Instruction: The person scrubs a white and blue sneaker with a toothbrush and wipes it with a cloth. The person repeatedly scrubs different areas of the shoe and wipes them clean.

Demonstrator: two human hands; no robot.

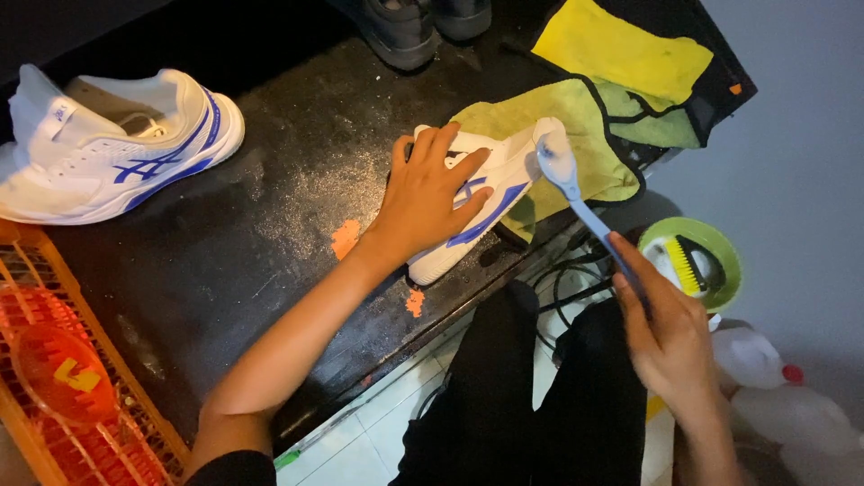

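Observation:
My left hand (430, 192) presses down on a white shoe with blue stripes (504, 184) that lies on a yellow-green cloth (594, 135) on a dark, wet slab (270, 252). A long-handled light blue brush (576, 193) is gripped by my right hand (670, 328) at the lower end of its handle. The brush head rests on the toe of the shoe. The matching white and blue shoe (108, 148) sits apart at the far left of the slab.
A green bowl (729, 261) holding a yellow-bristled brush stands by the slab's right edge. White plastic jugs (774, 396) stand at the lower right. An orange crate (63, 378) sits at the lower left. Dark shoes (405, 27) stand at the back.

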